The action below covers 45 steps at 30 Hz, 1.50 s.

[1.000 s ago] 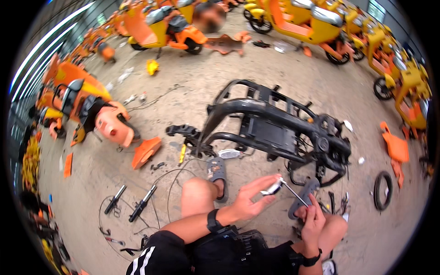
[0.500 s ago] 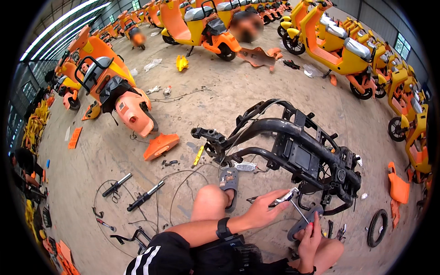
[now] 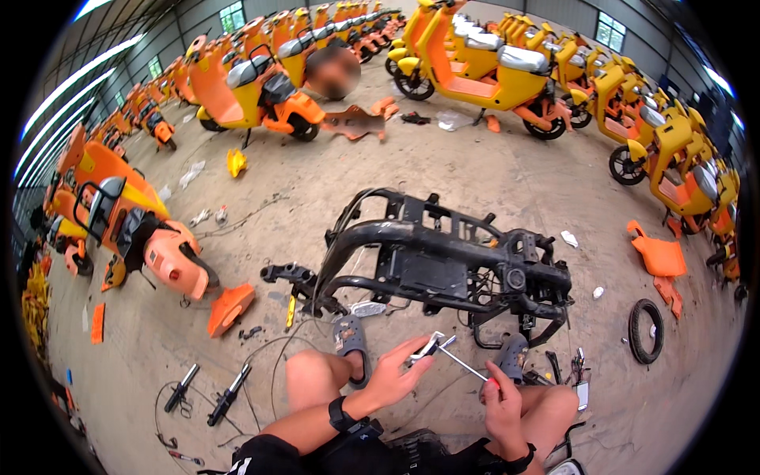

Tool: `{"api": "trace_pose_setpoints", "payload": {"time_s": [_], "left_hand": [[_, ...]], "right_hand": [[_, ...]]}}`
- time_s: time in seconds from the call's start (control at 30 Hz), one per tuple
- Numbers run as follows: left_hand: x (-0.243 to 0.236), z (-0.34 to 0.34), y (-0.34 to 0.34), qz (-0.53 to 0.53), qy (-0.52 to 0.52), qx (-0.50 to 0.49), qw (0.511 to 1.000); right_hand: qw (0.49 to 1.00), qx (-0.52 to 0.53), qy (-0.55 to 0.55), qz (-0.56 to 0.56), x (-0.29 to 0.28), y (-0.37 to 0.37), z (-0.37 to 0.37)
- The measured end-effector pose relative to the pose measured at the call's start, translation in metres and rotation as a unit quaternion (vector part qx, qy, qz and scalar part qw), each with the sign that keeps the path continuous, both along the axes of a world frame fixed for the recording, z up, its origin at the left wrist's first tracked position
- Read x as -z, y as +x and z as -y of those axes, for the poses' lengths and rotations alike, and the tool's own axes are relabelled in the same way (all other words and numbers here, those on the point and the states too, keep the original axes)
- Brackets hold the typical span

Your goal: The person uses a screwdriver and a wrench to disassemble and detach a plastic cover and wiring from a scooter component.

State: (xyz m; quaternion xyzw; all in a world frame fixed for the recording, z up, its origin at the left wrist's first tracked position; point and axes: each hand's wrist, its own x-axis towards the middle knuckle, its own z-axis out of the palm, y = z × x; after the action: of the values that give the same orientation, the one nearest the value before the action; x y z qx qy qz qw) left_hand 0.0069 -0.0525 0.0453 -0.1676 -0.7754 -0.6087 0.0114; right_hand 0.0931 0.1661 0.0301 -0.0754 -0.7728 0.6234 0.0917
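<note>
My left hand (image 3: 400, 372) is closed on a small silver-and-black metal part (image 3: 426, 348), held up between my knees. My right hand (image 3: 503, 408) grips a red-handled screwdriver (image 3: 467, 367), whose long silver shaft reaches to that part. Just beyond my hands lies a bare black scooter frame (image 3: 443, 261) on the concrete floor. My grey clog (image 3: 347, 340) is near the frame's left end, with cables around it. Two black-and-silver fork tubes (image 3: 229, 396) lie to my left.
Rows of orange-and-yellow scooters (image 3: 491, 83) stand behind the frame. A partly stripped scooter (image 3: 134, 222) is at left, beside a loose orange panel (image 3: 229, 309). At right lie a black tire (image 3: 645, 332), an orange panel (image 3: 657, 253) and a phone (image 3: 581, 396).
The camera view has shifted between frames. My hands still hold the metal part and screwdriver, with the part tilted a little differently at the shaft's end.
</note>
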Motion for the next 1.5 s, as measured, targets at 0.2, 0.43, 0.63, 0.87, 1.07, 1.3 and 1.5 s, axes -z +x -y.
{"api": "trace_pose_setpoints", "payload": {"time_s": [0.2,0.43,0.63,0.87,1.07,1.3,1.5], "left_hand": [[0.006,-0.009,-0.003,0.019,0.030,0.019,0.999],[0.005,-0.012,-0.009,-0.046,0.005,0.052,0.998],[0.006,-0.009,-0.004,0.043,0.011,0.009,0.999],[0.018,0.009,-0.005,0.031,0.004,-0.015,0.999],[0.013,0.011,0.000,0.044,-0.034,0.018,0.998],[0.056,0.025,-0.010,0.000,-0.058,-0.006,0.998],[0.046,0.035,-0.013,0.066,-0.036,-0.002,0.997]], "right_hand": [[1.000,-0.014,0.000,0.023,-0.009,0.007,-0.008],[0.863,-0.032,-0.450,0.228,0.013,0.010,-0.020],[0.999,-0.011,0.038,0.025,-0.009,0.012,0.001],[0.988,0.004,0.152,-0.015,0.009,-0.002,-0.001],[0.998,0.050,0.034,0.011,0.024,-0.004,0.007],[0.973,-0.030,-0.181,0.140,0.037,-0.005,0.009],[0.999,-0.003,0.050,0.021,0.001,-0.001,0.017]]}}
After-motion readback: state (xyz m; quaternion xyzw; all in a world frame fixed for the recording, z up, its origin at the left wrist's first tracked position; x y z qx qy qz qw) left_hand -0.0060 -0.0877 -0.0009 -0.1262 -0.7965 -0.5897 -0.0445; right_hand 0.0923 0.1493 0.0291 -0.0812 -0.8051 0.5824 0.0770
